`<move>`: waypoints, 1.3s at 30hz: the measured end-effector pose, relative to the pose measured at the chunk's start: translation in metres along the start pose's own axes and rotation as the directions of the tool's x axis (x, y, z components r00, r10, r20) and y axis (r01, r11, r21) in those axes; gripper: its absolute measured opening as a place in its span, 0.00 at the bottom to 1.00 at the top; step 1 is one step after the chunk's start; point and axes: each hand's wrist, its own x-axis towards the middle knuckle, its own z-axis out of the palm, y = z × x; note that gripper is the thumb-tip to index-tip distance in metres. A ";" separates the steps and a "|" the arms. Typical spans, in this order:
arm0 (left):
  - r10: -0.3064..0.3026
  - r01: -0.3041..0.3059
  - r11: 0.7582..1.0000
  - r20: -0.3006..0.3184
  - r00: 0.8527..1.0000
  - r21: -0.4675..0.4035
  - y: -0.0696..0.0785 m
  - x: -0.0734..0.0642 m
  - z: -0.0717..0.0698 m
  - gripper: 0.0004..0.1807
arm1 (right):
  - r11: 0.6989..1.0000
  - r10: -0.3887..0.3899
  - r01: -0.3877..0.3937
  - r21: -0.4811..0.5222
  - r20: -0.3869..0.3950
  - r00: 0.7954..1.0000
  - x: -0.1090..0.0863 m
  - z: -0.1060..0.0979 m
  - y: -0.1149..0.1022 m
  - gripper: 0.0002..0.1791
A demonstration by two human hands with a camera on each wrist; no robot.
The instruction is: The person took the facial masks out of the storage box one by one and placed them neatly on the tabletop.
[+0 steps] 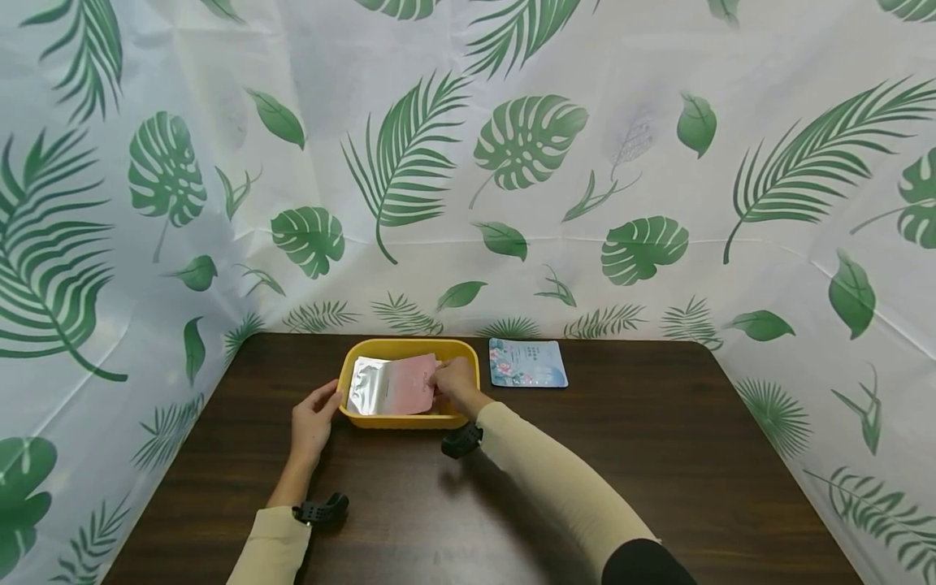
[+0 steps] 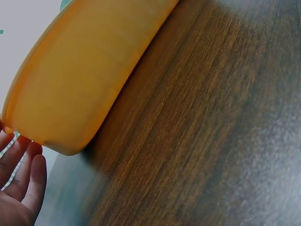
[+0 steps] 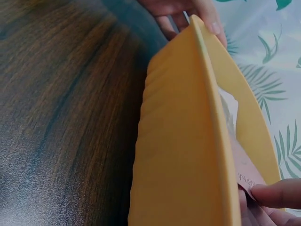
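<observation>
A yellow plastic basket [image 1: 409,422] stands near the far edge of the table. At its left end my left hand [image 1: 313,422] holds the rim, with a finger over the edge and others against the outside, as the right wrist view shows. My right hand [image 1: 455,382] reaches into the basket's right side. Between thumb and fingers it pinches the right edge of a flat pink sachet [image 1: 409,386], tilted inside the basket. A shiny silver foil surface [image 1: 368,386] shows left of the pink; whether it is a separate sachet I cannot tell.
A light blue sachet with a flower print [image 1: 528,363] lies flat on the dark wooden table [image 1: 658,455], right of the basket. A white leaf-patterned sheet [image 1: 556,244] hangs behind the table and at its sides.
</observation>
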 end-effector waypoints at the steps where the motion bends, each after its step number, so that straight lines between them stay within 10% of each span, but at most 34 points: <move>1: 0.001 -0.001 1.000 -0.002 1.000 -0.003 0.000 0.000 0.000 0.22 | 1.000 0.004 -0.004 -0.001 -0.006 1.000 0.001 0.000 0.000 0.07; 27: -0.004 0.004 1.000 0.001 1.000 0.027 0.003 0.001 -0.003 0.22 | 0.999 0.012 -0.014 0.030 0.044 0.999 0.002 -0.004 0.001 0.03; 39: 0.000 0.000 1.000 -0.001 1.000 0.009 0.000 0.001 0.000 0.21 | 0.999 -0.024 0.023 -0.031 -0.048 0.999 0.003 0.000 -0.002 0.07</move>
